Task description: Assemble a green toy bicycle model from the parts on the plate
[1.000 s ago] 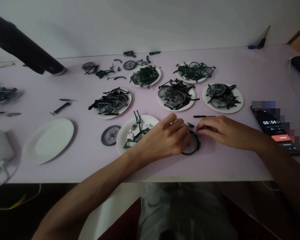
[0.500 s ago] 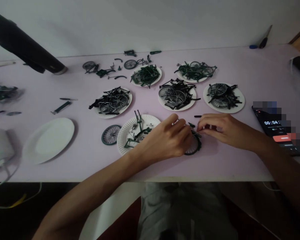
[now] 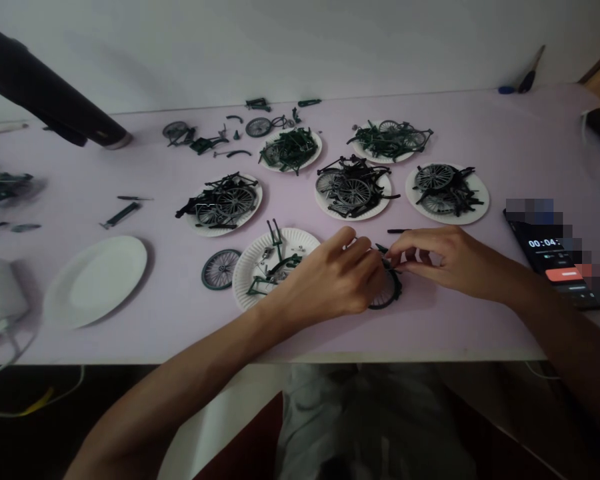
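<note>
A small dark spoked wheel with green parts (image 3: 387, 291) lies near the table's front, partly covered by my left hand (image 3: 347, 273). The fingers of my left hand are curled at the wheel's left side; what they pinch is hidden. My right hand (image 3: 433, 257) reaches in from the right, thumb and fingertips pinched at the wheel's upper edge on something too small to make out. Left of my hands, a white paper plate (image 3: 243, 267) holds a green frame and small metal parts, partly behind my left forearm. A loose wheel (image 3: 221, 269) lies beside that plate.
Plates with dark bicycle parts stand behind: left (image 3: 254, 212), middle (image 3: 330, 208), right (image 3: 480, 193). Loose parts (image 3: 207, 145) lie further back. A bare plate (image 3: 97, 280) is at the left, a phone (image 3: 555, 260) at the right. A black cylinder (image 3: 55, 93) juts in upper left.
My right hand's fingertips have moved slightly left, closer to my left hand at the wheel. My left hand has stayed nearly still. The whole view has shifted slightly.
</note>
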{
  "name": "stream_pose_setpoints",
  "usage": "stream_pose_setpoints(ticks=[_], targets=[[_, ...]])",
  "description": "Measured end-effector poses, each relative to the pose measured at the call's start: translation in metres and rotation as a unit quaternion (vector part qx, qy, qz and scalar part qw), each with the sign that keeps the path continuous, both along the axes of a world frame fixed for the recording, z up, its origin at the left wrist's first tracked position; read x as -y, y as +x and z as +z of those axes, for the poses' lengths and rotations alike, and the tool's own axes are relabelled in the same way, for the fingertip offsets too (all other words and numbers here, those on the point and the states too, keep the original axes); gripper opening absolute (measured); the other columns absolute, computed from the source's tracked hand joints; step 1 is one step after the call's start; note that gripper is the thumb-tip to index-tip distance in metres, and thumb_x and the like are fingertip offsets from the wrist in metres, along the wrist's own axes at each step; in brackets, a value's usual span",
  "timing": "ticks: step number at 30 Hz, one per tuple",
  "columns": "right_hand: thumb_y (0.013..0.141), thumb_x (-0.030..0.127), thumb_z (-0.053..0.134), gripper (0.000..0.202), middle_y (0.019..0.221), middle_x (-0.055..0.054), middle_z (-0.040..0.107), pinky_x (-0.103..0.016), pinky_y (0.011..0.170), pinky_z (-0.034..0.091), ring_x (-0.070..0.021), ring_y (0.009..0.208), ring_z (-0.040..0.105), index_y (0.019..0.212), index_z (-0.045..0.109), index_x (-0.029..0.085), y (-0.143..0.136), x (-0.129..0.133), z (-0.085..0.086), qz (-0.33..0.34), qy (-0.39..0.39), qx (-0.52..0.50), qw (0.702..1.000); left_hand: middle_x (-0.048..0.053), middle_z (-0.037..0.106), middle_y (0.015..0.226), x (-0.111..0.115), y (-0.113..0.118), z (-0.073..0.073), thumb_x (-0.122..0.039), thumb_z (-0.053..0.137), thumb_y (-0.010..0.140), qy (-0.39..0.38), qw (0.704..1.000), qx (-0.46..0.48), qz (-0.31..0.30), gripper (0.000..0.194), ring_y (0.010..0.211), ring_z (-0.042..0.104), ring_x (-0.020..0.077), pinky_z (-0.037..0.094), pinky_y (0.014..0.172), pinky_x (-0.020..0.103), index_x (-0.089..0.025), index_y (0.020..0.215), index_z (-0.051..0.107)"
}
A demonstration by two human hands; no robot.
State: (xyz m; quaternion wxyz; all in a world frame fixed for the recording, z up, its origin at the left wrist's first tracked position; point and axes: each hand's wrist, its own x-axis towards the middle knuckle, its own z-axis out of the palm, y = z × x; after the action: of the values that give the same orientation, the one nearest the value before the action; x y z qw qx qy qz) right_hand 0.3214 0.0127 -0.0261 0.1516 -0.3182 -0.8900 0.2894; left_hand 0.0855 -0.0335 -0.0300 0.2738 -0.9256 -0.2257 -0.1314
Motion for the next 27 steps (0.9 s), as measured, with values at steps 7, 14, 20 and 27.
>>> stream_pose_setpoints(ticks=[7,14,20,27], targets=[[0.094,0.028,0.055,0.018,0.092,-0.003,0.074,-0.027,0.068,0.047,-0.0156,0.076,0.064,0.101,0.071,0.022,0.000,-0.001,0.000,0.009,0.018,0.008,1.000,0.001,0.059,0.073,-0.005,-0.002,-0.001,-0.017,0.053,0.099,-0.052,0.998,0.028,-0.003,0.017,0.070,0.053,0.0170,0.039,0.069,0.035,-0.015,0.084,0.062],[0.095,0.033,0.056,0.021,0.100,-0.002,0.076,-0.028,0.073,0.049,-0.0166,0.079,0.067,0.107,0.071,0.026,0.002,-0.001,-0.002,0.009,0.017,0.011,1.000,0.010,0.067,0.107,-0.016,-0.024,0.012,-0.059,0.046,0.099,-0.284,0.955,0.073,0.030,0.052,0.095,0.060,0.0220,0.044,0.090,0.037,-0.014,0.117,0.064],[0.095,0.032,0.058,0.018,0.098,-0.002,0.076,-0.028,0.070,0.048,-0.0154,0.074,0.067,0.106,0.071,0.026,0.002,-0.001,-0.001,0.022,0.061,0.014,0.998,0.015,0.059,0.127,-0.019,-0.024,0.004,-0.064,0.051,0.094,-0.346,0.936,0.061,0.020,0.063,0.109,0.056,0.0266,0.041,0.096,0.039,-0.015,0.132,0.056],[0.096,0.025,0.056,0.015,0.096,-0.004,0.076,-0.030,0.069,0.048,-0.0179,0.077,0.068,0.101,0.070,0.023,0.000,0.000,0.002,0.058,0.084,0.001,0.995,0.013,0.061,0.121,-0.018,-0.021,0.001,-0.058,0.049,0.098,-0.355,0.933,0.050,0.014,0.056,0.103,0.057,0.0248,0.042,0.093,0.038,-0.018,0.136,0.056]])
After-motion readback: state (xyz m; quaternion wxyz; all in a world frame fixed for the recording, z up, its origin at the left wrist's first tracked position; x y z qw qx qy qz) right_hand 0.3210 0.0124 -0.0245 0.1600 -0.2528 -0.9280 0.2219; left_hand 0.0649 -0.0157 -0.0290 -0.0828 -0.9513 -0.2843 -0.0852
